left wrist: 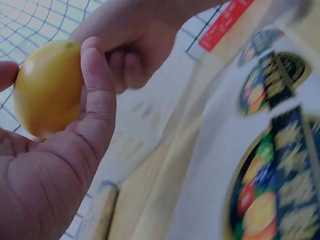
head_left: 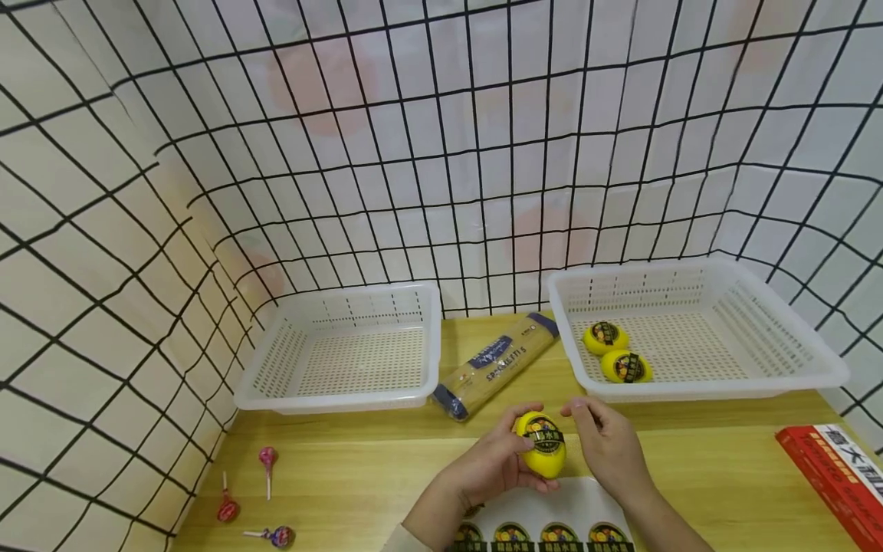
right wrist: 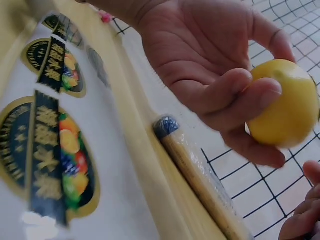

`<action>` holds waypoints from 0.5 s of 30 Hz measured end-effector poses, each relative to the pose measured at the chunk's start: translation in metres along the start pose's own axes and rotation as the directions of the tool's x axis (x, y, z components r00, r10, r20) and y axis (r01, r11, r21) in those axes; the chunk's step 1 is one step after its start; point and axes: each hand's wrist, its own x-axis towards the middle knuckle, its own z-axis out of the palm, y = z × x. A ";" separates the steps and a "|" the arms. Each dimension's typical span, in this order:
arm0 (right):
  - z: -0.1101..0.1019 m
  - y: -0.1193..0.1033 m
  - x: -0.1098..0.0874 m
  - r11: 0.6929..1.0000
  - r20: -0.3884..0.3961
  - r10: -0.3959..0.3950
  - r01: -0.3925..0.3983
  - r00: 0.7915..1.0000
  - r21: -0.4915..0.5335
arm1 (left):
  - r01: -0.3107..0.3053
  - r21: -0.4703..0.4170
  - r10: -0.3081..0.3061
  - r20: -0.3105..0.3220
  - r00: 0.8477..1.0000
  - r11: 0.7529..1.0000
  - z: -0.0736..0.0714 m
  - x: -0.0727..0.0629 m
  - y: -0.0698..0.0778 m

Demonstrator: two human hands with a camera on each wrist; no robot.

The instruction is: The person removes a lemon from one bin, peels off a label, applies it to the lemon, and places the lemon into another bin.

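My left hand (head_left: 486, 464) grips a yellow lemon (head_left: 546, 463) between thumb and fingers, above the table. On the lemon's upward side is a dark oval fruit sticker (head_left: 545, 435). Just right of the lemon, apart from it, is my right hand (head_left: 612, 454), its fingers curled and nothing seen in them. Below both hands lies a white sheet of stickers (head_left: 576, 502), with several like labels along its lower part. In the left wrist view the lemon (left wrist: 47, 92) shows a bare side; the right wrist view shows my left fingers (right wrist: 260, 100) around it.
A white basket (head_left: 704, 391) at the right holds two stickered lemons (head_left: 626, 366). Another white basket (head_left: 331, 402) stands left. Between them lies a spaghetti pack (head_left: 497, 364). Lollipops (head_left: 267, 456) lie front left; a red tomato sauce box (head_left: 831, 479) lies right. Grid-patterned cloth (head_left: 414, 153) surrounds the table.
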 end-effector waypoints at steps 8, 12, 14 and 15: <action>-0.017 0.027 -0.015 0.998 -0.074 0.007 -0.012 0.997 -0.061 | -0.053 0.023 0.055 -0.059 0.997 0.998 -0.018 -0.006 0.009; -0.035 0.043 -0.017 0.996 -0.175 0.066 -0.077 0.982 -0.054 | -0.070 0.012 0.071 -0.075 0.995 0.997 -0.022 -0.010 0.012; -0.046 0.049 -0.014 0.990 -0.239 0.126 -0.137 0.963 -0.029 | -0.084 0.015 0.085 -0.077 0.993 0.996 -0.023 -0.010 0.014; -0.051 0.052 -0.011 0.986 -0.271 0.156 -0.165 0.950 -0.010 | -0.091 0.020 0.092 -0.077 0.993 0.996 -0.023 -0.011 0.014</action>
